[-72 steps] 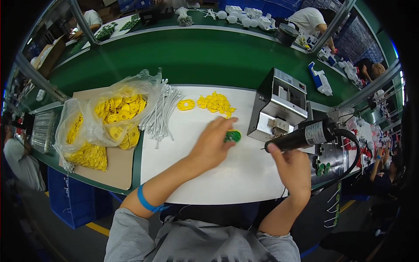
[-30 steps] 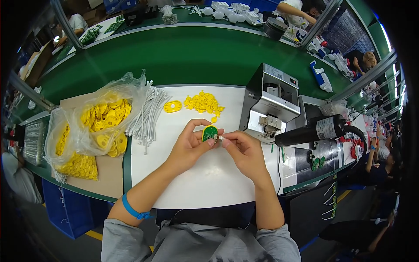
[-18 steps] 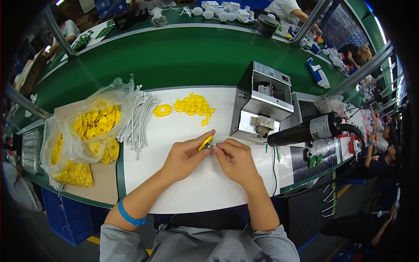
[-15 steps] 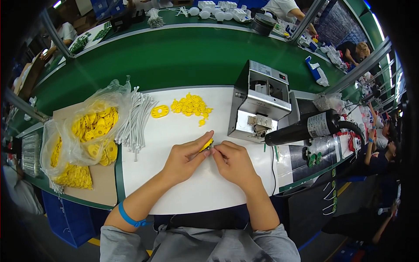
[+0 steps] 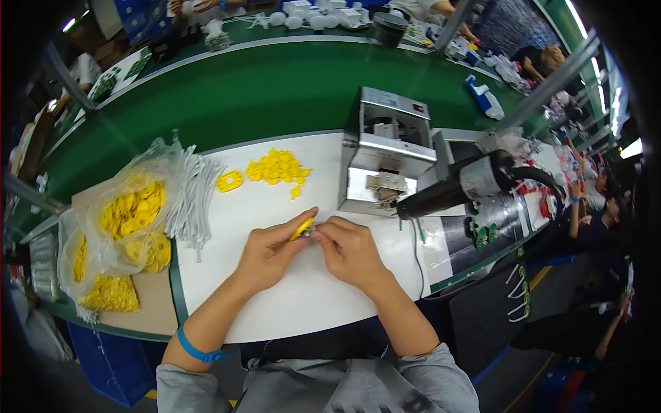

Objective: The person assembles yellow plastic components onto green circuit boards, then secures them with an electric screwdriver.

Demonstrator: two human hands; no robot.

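Observation:
My left hand (image 5: 267, 253) pinches a small yellow plastic piece (image 5: 301, 228) between thumb and fingers, above the white work sheet (image 5: 275, 310). Close against it, my right hand (image 5: 352, 249) has thumb and fingertips pressed together at a small greyish bit by the piece's end; what exactly it grips is too small to name. Beyond my hands lie a heap of small yellow round parts (image 5: 279, 166) and one larger yellow oval plate (image 5: 229, 181) with holes.
Left are a bundle of white cables (image 5: 193, 199) and plastic bags (image 5: 134, 196) of yellow parts on cardboard (image 5: 158, 296). A metal bench machine (image 5: 385, 151) stands right, beside a black cylindrical tool (image 5: 447, 193) with a thick cable. A green belt (image 5: 275, 89) runs behind; people work farther off.
The whole view has shifted, so the bench appears farther left. My hands stay together over the sheet; the yellow piece is tilted slightly differently and shows more of its side.

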